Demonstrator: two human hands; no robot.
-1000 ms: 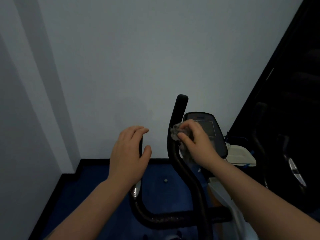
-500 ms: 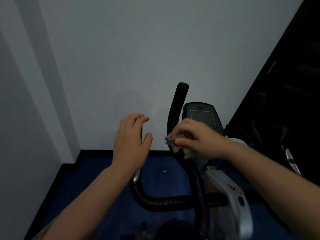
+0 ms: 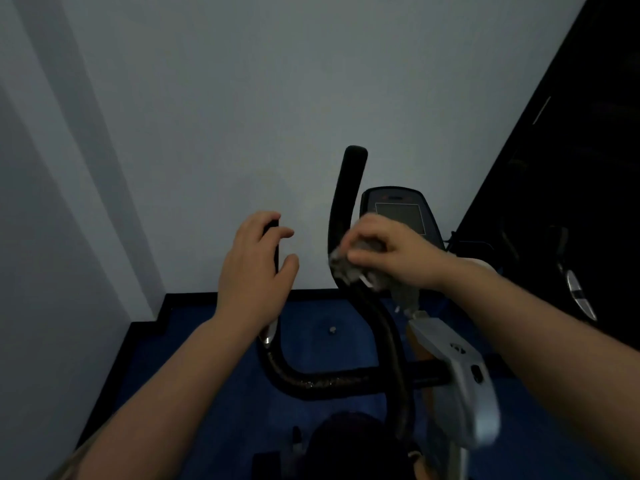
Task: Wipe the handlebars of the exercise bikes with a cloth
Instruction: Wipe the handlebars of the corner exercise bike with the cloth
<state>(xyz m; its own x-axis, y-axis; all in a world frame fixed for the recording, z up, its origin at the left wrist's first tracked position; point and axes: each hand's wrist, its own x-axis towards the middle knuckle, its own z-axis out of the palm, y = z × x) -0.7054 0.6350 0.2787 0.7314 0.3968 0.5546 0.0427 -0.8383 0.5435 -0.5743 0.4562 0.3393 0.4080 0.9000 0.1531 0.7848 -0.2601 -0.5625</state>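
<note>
Pale grey wall (image 3: pixel 242 98) fills the upper and centre frame; a second wall plane (image 3: pixel 52 271) angles in at left, meeting it at a stepped corner. Black skirting board (image 3: pixel 194 297) runs along the wall base and steps at the corner. Blue floor (image 3: pixel 214 375) covers the lower centre. Small pale round object (image 3: pixel 332 329) sits on the floor, too small to identify. Dark console with grey screen (image 3: pixel 400 216) at centre right. Silver-grey frame housing (image 3: pixel 464 386) at lower right, blurred. Black area (image 3: pixel 588 168) occupies the right edge, with dim shapes and a curved metallic piece (image 3: pixel 576 292) in it.
</note>
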